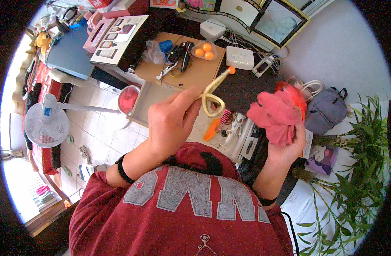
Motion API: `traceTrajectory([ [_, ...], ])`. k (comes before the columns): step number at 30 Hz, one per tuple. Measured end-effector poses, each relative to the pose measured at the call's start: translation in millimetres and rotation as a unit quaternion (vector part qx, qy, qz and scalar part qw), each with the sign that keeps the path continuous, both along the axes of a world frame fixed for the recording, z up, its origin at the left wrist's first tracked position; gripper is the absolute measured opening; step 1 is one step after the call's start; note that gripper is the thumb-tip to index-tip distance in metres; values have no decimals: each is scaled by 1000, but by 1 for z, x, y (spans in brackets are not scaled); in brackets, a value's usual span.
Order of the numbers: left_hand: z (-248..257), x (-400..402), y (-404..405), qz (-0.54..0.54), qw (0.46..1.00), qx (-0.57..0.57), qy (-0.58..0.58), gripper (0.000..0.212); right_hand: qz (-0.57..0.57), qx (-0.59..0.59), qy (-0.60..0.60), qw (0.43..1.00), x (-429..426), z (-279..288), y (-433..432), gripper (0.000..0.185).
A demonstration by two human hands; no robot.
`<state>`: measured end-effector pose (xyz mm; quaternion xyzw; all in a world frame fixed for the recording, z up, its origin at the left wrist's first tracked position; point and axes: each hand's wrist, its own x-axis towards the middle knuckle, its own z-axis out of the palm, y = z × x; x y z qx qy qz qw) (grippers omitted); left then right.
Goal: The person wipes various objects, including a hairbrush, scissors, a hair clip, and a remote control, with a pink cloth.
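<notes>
My left hand pinches a cream looped band between thumb and fingers. The band crosses over itself and has an orange tip at its far end. Off to the right, my right hand grips a bunched pink cloth, which hides most of its fingers. A brighter red piece shows behind the cloth; whether it is part of the same bundle I cannot tell. Below the band lies a pulled-out drawer, holding an orange item, a pink striped item and a white power strip.
Ahead, a cardboard box carries scissors, a tape roll and a plastic tray with three orange balls. White routers and cables stand beyond. A fan is left; a grey backpack and leafy plant are right.
</notes>
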<state>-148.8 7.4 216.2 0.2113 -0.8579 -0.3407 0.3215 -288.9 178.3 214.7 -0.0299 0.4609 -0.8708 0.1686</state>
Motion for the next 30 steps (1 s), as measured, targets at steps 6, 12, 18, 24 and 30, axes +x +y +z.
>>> traceTrajectory([
  [6, 2, 0, -2, -186, 982, -30, -16, 20, 264, 115, 63, 956, 16, -14, -15, 37],
  [12, -1, -4, 0, -129, 908, 398, -24, 29, 193, 136, 167, 957, 21, -17, -12, 18],
  [18, -13, -9, 6, -248, 836, 487, 55, 34, 98, 216, 108, 966, 34, -12, -19, 22],
  [24, -16, -4, -2, -169, 893, 414, 58, 30, 132, 227, 188, 947, 32, -12, -17, 27],
  [30, -20, -5, -4, -205, 941, 270, 22, 26, -17, 119, 58, 991, 17, -15, -15, 17],
])
